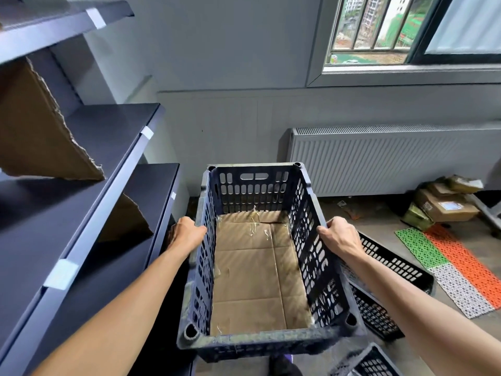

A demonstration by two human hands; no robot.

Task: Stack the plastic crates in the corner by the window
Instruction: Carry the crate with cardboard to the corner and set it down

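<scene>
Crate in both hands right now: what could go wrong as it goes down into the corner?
The shelving unit stands close beside the left hand, so knuckles could get pinched against its edge. The loose cardboard liner in the black crate may shift. More crates lie on the floor by the right hand, a likely trip hazard.
</scene>
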